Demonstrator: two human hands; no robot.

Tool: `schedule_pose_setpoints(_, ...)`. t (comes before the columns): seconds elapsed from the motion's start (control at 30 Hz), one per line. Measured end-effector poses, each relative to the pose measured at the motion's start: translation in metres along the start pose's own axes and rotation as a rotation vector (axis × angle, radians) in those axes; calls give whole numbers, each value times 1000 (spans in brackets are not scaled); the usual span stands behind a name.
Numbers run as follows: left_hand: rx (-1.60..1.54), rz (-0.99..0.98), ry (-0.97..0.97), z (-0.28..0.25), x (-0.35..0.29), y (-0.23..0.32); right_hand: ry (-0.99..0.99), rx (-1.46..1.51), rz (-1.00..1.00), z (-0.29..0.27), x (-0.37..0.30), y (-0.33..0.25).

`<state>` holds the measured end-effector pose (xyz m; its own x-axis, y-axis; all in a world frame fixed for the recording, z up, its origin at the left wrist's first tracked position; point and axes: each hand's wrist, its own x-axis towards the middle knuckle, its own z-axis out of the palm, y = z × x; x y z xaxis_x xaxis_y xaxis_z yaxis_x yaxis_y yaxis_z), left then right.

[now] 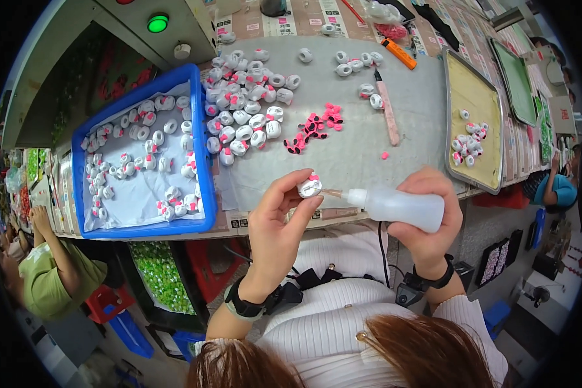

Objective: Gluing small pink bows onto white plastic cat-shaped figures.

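Bottle of translucent white plastic [415,209], capped and tipped sideways, sits in the right hand [433,242], whose fingers wrap around it. Its thin nozzle [334,193] points left at a small round white piece with a pink top [310,187]; on my feed I cannot tell whether the tip touches. The left hand [279,216] pinches that piece between thumb and fingertips, above the near edge of the grey-covered surface [420,129]. Straight ahead of the hands I see tiny pink-and-black bits [312,134]. Ahead and left of the left hand lies a crowded heap of similar white pieces [240,107]; farther left, a blue rectangular tray [150,231] holds more on white lining. Ahead of the right hand lie a slim pink-handled tool [387,107] and an orange stick-shaped tool [399,53]. To its right, a metal-rimmed yellowish tray [472,84] carries a small cluster.
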<state>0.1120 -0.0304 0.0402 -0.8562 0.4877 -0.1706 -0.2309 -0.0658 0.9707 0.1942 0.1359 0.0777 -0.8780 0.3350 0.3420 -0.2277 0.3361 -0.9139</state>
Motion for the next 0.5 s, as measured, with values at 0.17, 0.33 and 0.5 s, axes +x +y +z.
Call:
schedule_pose_setpoints(0.17, -46, -6, 26, 0, -1, 2, -29, -133, -43, 0, -2, -2)
schedule_pose_setpoints(0.33, -58, -8, 20, 0, -1, 2, -24, -170, -56, 1, -1, 0)
schedule_pose_setpoints(0.5, -49, -4, 11, 0, -1, 1, -27, -165, -57, 3, -1, 1)
